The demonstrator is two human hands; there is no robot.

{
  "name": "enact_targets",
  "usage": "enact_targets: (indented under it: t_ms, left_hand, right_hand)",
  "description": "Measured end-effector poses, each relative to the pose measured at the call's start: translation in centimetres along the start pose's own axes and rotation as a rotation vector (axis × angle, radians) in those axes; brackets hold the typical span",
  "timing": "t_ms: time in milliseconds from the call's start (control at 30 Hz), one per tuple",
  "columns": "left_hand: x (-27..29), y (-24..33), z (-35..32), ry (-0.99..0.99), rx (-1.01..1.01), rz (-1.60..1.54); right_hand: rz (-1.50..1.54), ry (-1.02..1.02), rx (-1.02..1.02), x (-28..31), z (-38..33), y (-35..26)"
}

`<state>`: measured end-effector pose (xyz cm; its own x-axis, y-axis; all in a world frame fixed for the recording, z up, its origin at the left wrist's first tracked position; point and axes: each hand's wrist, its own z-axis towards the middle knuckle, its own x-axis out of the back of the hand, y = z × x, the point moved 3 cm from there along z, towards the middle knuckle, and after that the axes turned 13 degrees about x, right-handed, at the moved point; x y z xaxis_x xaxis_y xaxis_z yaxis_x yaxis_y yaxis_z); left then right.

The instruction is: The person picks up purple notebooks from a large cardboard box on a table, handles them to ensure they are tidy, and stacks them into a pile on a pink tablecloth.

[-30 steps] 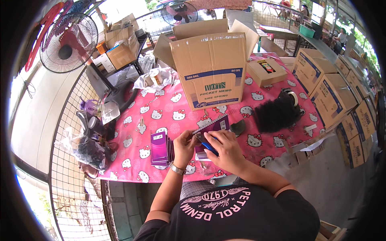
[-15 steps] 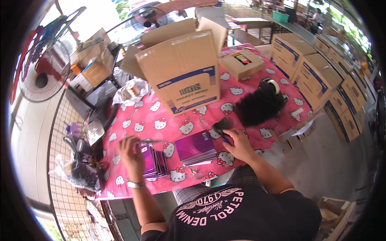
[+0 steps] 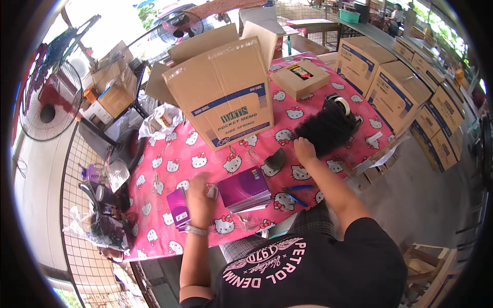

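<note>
Left hand [image 3: 201, 194]: blurred, at the right side of the left stack [image 3: 176, 208], part of which it hides; whether it is closed on anything cannot be told. Silver watch [image 3: 197, 230] at the wrist.

Right hand [image 3: 305, 149]: fingers bent, at the near left end of the black bundle [image 3: 328, 128]; touching, or so it appears. Whether the fingertips pinch any strands cannot be told.

Black bundle: right side of the table, long axis from near left to far right, its body extending beyond the right hand to the right and far. Right hand much the nearer; left hand well apart, to the left and nearer the body.

Right stack [image 3: 243, 188]: purple notebooks, between and nearer than the hands' line to the bundle, long axis roughly left to right. Left stack: purple notebooks also, long axis near to far.

Pliers [image 3: 298, 196]: blue handles, lying loose, right of the right stack. Dark lump [image 3: 276, 159]: left of the right hand, nearer side.

Pink cloth [image 3: 205, 160]: patterned, beneath all these.

Carton [image 3: 223, 95]: flaps up, far side. Flat box [image 3: 302, 81]: right of the carton. Stacked cartons [image 3: 398, 93]: far right. Fan [image 3: 49, 113]: far left.
</note>
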<state>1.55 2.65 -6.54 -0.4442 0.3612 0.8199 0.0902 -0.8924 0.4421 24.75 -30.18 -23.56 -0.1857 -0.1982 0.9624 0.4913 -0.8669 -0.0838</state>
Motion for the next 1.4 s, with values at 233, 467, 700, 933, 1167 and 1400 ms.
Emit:
enact_targets:
  t_ms: [233, 467, 700, 933, 1167, 1400]
  left_hand:
    - [-1.9, 7.5, -4.2, -0.171, -0.389, 0.159]
    - [1.5, 7.6, -1.2, -0.186, -0.356, 0.045]
    - [0.0, 8.3, 0.5, 0.028, -0.288, 0.048]
    - [-0.3, 8.1, 0.4, 0.032, -0.271, 0.024]
    - [-0.3, 8.3, 0.7, -0.004, -0.282, 0.009]
    - [-0.6, 8.7, 0.7, 0.009, -0.298, 0.001]
  right_hand:
    - [0.263, 0.146, -0.053, 6.4, 1.3, -2.7]
    - [1.075, 0.028, 0.457, 18.7, -3.2, -11.8]
    - [0.934, 0.291, 0.518, 19.5, -3.6, -13.9]
    - [0.903, 0.345, 0.588, 19.9, -3.9, -14.4]
    - [0.734, 0.455, 0.755, 20.2, -4.3, -14.7]
    - [0.756, 0.493, 0.601, 20.2, -4.1, -15.3]
